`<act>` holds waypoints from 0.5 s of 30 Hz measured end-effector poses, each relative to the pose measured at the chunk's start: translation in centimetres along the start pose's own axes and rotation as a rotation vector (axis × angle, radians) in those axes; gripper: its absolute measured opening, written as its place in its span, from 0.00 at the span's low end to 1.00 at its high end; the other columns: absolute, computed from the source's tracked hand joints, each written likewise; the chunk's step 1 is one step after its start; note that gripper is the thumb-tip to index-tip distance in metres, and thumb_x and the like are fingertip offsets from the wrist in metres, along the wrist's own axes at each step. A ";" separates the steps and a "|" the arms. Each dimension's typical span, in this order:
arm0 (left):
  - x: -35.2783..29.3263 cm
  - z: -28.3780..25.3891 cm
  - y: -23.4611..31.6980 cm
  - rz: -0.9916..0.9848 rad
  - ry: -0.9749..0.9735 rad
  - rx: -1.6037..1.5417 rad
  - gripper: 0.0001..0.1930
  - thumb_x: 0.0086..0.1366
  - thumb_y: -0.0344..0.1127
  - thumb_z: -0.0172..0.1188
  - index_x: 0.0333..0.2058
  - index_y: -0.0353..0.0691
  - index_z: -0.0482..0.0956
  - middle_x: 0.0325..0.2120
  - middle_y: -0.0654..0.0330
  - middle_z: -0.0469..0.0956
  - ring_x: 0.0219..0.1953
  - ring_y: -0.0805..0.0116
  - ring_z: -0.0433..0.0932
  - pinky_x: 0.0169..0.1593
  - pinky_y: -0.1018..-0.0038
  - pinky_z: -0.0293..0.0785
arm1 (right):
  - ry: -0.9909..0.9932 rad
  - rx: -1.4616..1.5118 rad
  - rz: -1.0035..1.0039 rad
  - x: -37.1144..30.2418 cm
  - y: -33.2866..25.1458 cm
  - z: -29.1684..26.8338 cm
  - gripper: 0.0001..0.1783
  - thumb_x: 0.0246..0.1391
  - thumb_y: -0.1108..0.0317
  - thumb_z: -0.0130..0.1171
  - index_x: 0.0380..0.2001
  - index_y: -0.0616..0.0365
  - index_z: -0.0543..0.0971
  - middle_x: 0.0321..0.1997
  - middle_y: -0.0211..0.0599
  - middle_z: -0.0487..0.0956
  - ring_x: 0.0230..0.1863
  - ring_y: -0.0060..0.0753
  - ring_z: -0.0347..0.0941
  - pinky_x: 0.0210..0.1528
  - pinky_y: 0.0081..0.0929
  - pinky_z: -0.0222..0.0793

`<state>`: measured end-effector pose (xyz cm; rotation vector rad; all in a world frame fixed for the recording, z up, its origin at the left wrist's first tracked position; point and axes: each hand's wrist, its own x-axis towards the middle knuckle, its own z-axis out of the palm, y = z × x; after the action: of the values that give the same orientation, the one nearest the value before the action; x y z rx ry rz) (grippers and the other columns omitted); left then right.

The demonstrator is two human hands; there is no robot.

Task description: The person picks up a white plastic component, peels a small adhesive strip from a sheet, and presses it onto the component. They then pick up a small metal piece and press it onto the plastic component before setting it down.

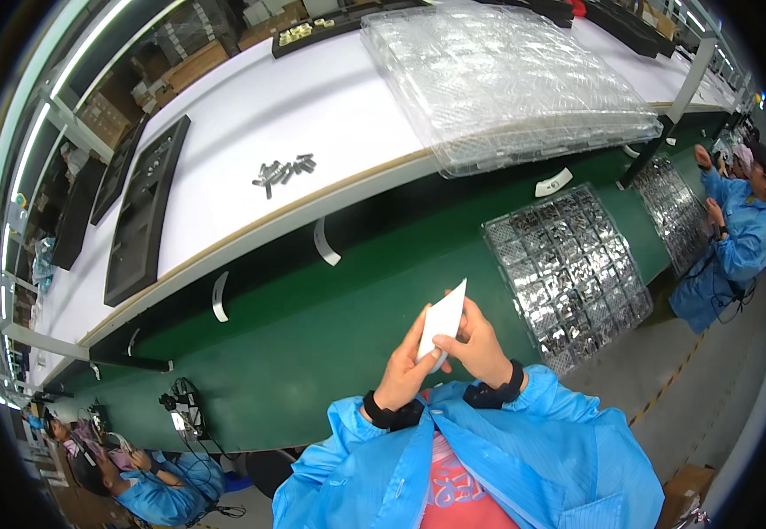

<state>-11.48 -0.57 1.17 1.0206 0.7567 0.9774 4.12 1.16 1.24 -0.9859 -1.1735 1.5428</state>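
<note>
A white, flat piece (442, 321) with a pointed upper corner is held in front of my chest, above the green work surface (356, 344). What kind of thing it is, I cannot make out. My left hand (402, 370) grips its left edge, thumb along the lower part. From the other side my right hand (478, 349) holds it too, its thumb pressed on the white face near the bottom. Fingers behind the piece are partly hidden. Dark bands circle both wrists. To the right lies a clear compartment tray (489, 231) filled with small shiny parts.
Stacked clear plastic trays (506, 79) rest on the raised white shelf (347, 115), near a pile of dark cylindrical parts (284, 171) and a black foam tray (146, 212). Co-workers in blue sit at left (175, 494) and right (740, 238). A black device with cables (184, 410) stands left.
</note>
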 end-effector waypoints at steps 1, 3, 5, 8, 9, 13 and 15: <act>0.0 -0.1 -0.5 -0.004 0.016 0.021 0.34 0.65 0.24 0.47 0.67 0.41 0.44 0.49 0.57 0.70 0.40 0.72 0.75 0.41 0.76 0.75 | -0.011 0.005 -0.012 0.2 0.2 0.0 0.37 0.55 0.77 0.54 0.63 0.64 0.49 0.44 0.41 0.75 0.38 0.25 0.75 0.31 0.21 0.74; 0.3 -0.6 -1.6 -0.026 0.026 0.017 0.34 0.65 0.24 0.47 0.67 0.42 0.44 0.48 0.57 0.71 0.40 0.72 0.75 0.40 0.76 0.75 | -0.012 0.064 0.103 0.7 0.5 -0.3 0.39 0.55 0.75 0.55 0.65 0.62 0.48 0.42 0.36 0.76 0.37 0.22 0.74 0.31 0.17 0.70; 1.0 -0.8 -2.0 -0.068 0.016 -0.003 0.34 0.65 0.23 0.46 0.67 0.42 0.45 0.47 0.57 0.71 0.40 0.71 0.75 0.40 0.77 0.75 | 0.010 0.095 0.148 1.2 0.5 -0.5 0.36 0.56 0.73 0.54 0.64 0.62 0.50 0.41 0.35 0.76 0.33 0.20 0.73 0.29 0.15 0.68; 2.9 -1.5 -2.7 -0.155 -0.009 0.008 0.34 0.65 0.23 0.47 0.67 0.42 0.44 0.47 0.55 0.71 0.41 0.70 0.75 0.39 0.76 0.76 | 0.066 0.164 0.166 2.5 2.1 -1.5 0.26 0.58 0.72 0.53 0.58 0.60 0.59 0.37 0.31 0.75 0.29 0.17 0.70 0.26 0.14 0.64; 3.4 -1.8 -3.2 -0.162 -0.041 0.008 0.34 0.65 0.23 0.47 0.67 0.42 0.44 0.47 0.55 0.71 0.41 0.70 0.75 0.39 0.76 0.76 | 0.112 0.201 0.183 3.0 2.5 -1.4 0.24 0.58 0.72 0.53 0.56 0.59 0.61 0.37 0.30 0.75 0.29 0.16 0.70 0.27 0.13 0.65; 5.8 -3.3 -4.6 -0.204 0.082 -0.066 0.29 0.68 0.28 0.47 0.65 0.40 0.49 0.41 0.54 0.76 0.35 0.67 0.79 0.35 0.73 0.79 | 0.112 0.158 0.311 5.8 5.6 -2.7 0.22 0.61 0.66 0.51 0.56 0.60 0.61 0.39 0.32 0.74 0.33 0.16 0.69 0.29 0.15 0.65; 7.7 -4.5 -5.8 -0.250 0.155 -0.106 0.29 0.67 0.30 0.48 0.65 0.39 0.50 0.40 0.54 0.75 0.33 0.66 0.79 0.32 0.74 0.79 | 0.099 0.205 0.302 7.4 7.7 -4.3 0.23 0.61 0.63 0.51 0.56 0.63 0.63 0.43 0.38 0.74 0.43 0.24 0.70 0.44 0.23 0.68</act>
<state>-10.68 6.91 -6.41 0.7439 0.9261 0.8762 4.78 8.43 -7.69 -1.1236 -0.8050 1.7885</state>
